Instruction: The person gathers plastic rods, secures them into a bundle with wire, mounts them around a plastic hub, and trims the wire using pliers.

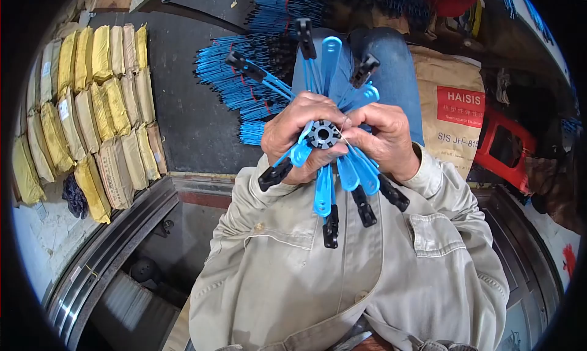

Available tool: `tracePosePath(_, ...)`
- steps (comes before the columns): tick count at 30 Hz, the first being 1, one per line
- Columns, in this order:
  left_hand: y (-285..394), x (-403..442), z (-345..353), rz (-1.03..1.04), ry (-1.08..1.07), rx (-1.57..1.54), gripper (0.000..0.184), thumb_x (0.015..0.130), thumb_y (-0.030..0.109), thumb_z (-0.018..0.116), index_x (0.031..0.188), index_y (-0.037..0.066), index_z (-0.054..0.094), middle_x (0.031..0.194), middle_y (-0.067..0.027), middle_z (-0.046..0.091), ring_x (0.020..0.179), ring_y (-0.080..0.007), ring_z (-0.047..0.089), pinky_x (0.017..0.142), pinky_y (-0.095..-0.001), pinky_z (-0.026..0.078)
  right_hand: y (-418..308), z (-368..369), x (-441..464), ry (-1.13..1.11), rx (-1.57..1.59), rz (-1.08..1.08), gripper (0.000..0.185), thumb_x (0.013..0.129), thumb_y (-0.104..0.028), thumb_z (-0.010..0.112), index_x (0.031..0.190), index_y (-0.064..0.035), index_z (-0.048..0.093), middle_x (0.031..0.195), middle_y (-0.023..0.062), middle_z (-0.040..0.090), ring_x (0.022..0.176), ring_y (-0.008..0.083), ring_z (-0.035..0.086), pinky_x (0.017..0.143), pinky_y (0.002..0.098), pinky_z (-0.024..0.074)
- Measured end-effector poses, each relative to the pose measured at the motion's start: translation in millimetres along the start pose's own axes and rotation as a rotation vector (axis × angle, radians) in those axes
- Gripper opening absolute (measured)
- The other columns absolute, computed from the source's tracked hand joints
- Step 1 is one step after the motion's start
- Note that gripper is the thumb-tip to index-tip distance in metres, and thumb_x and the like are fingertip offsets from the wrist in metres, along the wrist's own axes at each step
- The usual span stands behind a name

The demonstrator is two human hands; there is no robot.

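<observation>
A grey round slotted hub (315, 138) with a dark central hole faces up between my hands, in front of my chest. Blue plastic arms (348, 172) fan out around it, several tipped with black end pieces (364, 207). My left hand (282, 131) wraps round the hub from the left, its thumb pressed at the lower edge. At the hub's right side, my right hand (389, 138) pinches with thumb and forefinger. Something thin and pale, like a wire (343, 136), shows at those fingertips; its exact kind is unclear.
Bundles of blue-and-black rods (235, 76) lie beyond my knees on a dark surface (183, 94). Yellow and tan wrapped packs (104, 106) are stacked at left. A brown HAISIS sack (449, 106) and a red plastic object (502, 152) stand at right.
</observation>
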State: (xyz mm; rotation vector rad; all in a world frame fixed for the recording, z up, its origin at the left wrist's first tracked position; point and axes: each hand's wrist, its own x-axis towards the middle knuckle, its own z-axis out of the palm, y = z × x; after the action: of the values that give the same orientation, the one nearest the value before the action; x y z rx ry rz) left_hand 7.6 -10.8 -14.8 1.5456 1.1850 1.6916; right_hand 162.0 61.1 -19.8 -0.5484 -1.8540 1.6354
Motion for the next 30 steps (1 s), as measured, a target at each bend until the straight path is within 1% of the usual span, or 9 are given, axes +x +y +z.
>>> tracePosePath(2, -1.6, 0.1, 0.7, 0.014, 0.014, -0.007, 0.035, 0.069, 0.019, 0.078, 0.092, -0.001, 0.060, 0.082, -0.0100, 0.064, 0.076, -0.0225, 0.061, 0.067, -0.0317, 0.048, 2.2, -4.1, 1.4, -0.015, 0.012, 0.043, 0.018, 0.071, -0.013, 0.074, 0.078, -0.0003, 0.062, 0.072, 0.0071, 0.064, 0.064, 0.0132, 0.061, 0.058, 0.0254, 0.0466)
tracePosePath(5, -0.8, 1.5, 0.2, 0.001, -0.106, 0.032, 0.039, 0.068, 0.019, 0.078, 0.096, -0.001, 0.058, 0.083, -0.0104, 0.065, 0.078, -0.0238, 0.063, 0.067, -0.0332, 0.048, 12.5, -8.4, 3.6, -0.062, 0.365, 0.236, 0.015, 0.073, -0.004, 0.072, 0.070, 0.0003, 0.058, 0.070, 0.0020, 0.061, 0.065, 0.0041, 0.056, 0.055, 0.0200, 0.0437)
tracePosePath(14, -3.0, 0.9, 12.9, -0.067, 0.020, 0.143, 0.032, 0.069, 0.008, 0.076, 0.095, 0.002, 0.058, 0.081, -0.0087, 0.065, 0.073, -0.0214, 0.063, 0.065, -0.0293, 0.049, 21.5, -30.0, 27.7, -0.150, 0.526, 0.373, 0.011, 0.076, -0.004, 0.070, 0.072, 0.0000, 0.060, 0.073, 0.0011, 0.063, 0.070, 0.0044, 0.057, 0.059, 0.0204, 0.0454)
tracePosePath(16, -5.7, 4.4, 14.7, -0.263, 0.060, 0.210, 0.025, 0.069, 0.003, 0.073, 0.091, 0.004, 0.060, 0.079, -0.0081, 0.064, 0.068, -0.0176, 0.062, 0.062, -0.0254, 0.048, 14.7, -58.8, 50.4, -0.419, 0.234, 0.307, 0.008, 0.077, -0.004, 0.069, 0.079, 0.0019, 0.063, 0.074, 0.0025, 0.065, 0.072, 0.0073, 0.059, 0.064, 0.0226, 0.0476)
tracePosePath(17, -8.1, 8.8, 16.2, -0.209, 0.065, 0.193, 0.025, 0.069, 0.003, 0.073, 0.091, 0.004, 0.060, 0.079, -0.0081, 0.064, 0.068, -0.0176, 0.062, 0.062, -0.0254, 0.048, 8.4, -73.0, 61.6, -0.549, 0.083, 0.285, 0.009, 0.077, -0.003, 0.068, 0.082, 0.0029, 0.064, 0.075, 0.0031, 0.065, 0.073, 0.0087, 0.061, 0.066, 0.0236, 0.0487)
tracePosePath(19, -11.1, 17.0, 17.1, -0.343, 0.176, 0.041, 0.022, 0.070, 0.003, 0.073, 0.088, 0.004, 0.061, 0.076, -0.0081, 0.062, 0.063, -0.0151, 0.060, 0.060, -0.0248, 0.047, -7.9, -114.2, 95.1, -0.234, -0.204, 0.006, 0.010, 0.081, -0.008, 0.065, 0.083, 0.0021, 0.065, 0.077, 0.0051, 0.067, 0.076, 0.0081, 0.060, 0.069, 0.0235, 0.0477)
tracePosePath(21, -8.9, 22.9, 18.3, -0.356, 0.153, 0.044, 0.020, 0.070, 0.001, 0.072, 0.087, 0.002, 0.060, 0.077, -0.0072, 0.061, 0.064, -0.0128, 0.058, 0.061, -0.0240, 0.046, -21.8, -147.9, 138.4, 0.304, -0.555, -0.100, 0.016, 0.082, -0.015, 0.065, 0.083, 0.0001, 0.062, 0.083, 0.0084, 0.066, 0.079, 0.0137, 0.062, 0.071, 0.0262, 0.0474)
tracePosePath(23, -8.7, 30.1, 18.9, -0.442, 0.097, 0.059, 0.018, 0.071, -0.001, 0.070, 0.086, -0.001, 0.060, 0.078, -0.0054, 0.059, 0.067, -0.0082, 0.055, 0.061, -0.0224, 0.044, -11.3, -183.5, 181.3, 0.487, -1.180, -0.241, 0.028, 0.083, -0.030, 0.064, 0.083, -0.0022, 0.058, 0.088, 0.0106, 0.062, 0.080, 0.0232, 0.061, 0.070, 0.0318, 0.0477)
tracePosePath(30, -10.6, 32.4, 21.1, -0.411, 0.063, 0.057, 0.018, 0.072, 0.002, 0.070, 0.087, 0.000, 0.062, 0.075, -0.0026, 0.059, 0.065, -0.0071, 0.053, 0.060, -0.0223, 0.043, 19.6, -156.2, 254.0, 0.321, -1.529, -0.270, 0.039, 0.085, -0.044, 0.055, 0.083, -0.0047, 0.055, 0.090, 0.0129, 0.060, 0.078, 0.0314, 0.058, 0.068, 0.0386, 0.0467)
